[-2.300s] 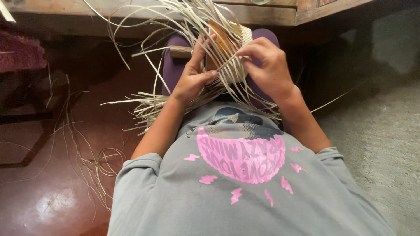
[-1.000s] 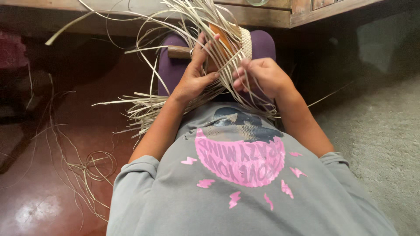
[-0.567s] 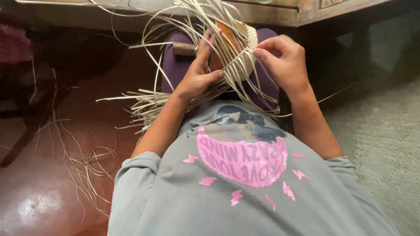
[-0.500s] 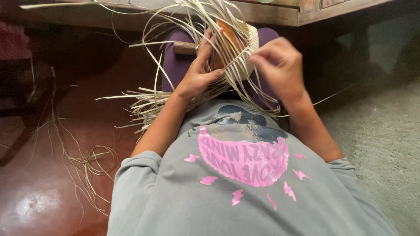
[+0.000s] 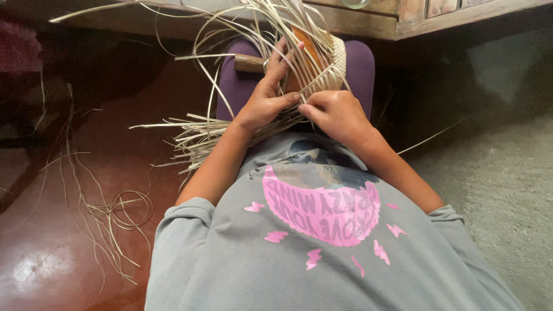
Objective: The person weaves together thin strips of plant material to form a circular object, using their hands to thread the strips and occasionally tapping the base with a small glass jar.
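- Step in hand: weaving, by my judgement. A half-woven basket (image 5: 322, 69) of pale cane strips rests on the person's lap, against the purple-clad knees (image 5: 360, 69), with an orange-brown form showing inside it.
- Left hand (image 5: 266, 103): fingers partly spread, thumb and forefinger pressed against the basket's wall and the loose strips (image 5: 196, 135) that fan out to the left. It braces the work and is not closed tight.
- Right hand (image 5: 337, 115): curled shut, fingertips pinching a strip just at the woven edge, touching the left hand's fingertips.
- Next move, as judged: the pinched strip needs threading across its neighbours, with the left hand holding them firm.
- A wooden handle (image 5: 249, 62) pokes out beside the left hand. More cut strands (image 5: 115, 213) lie on the red floor (image 5: 46, 265), well apart.
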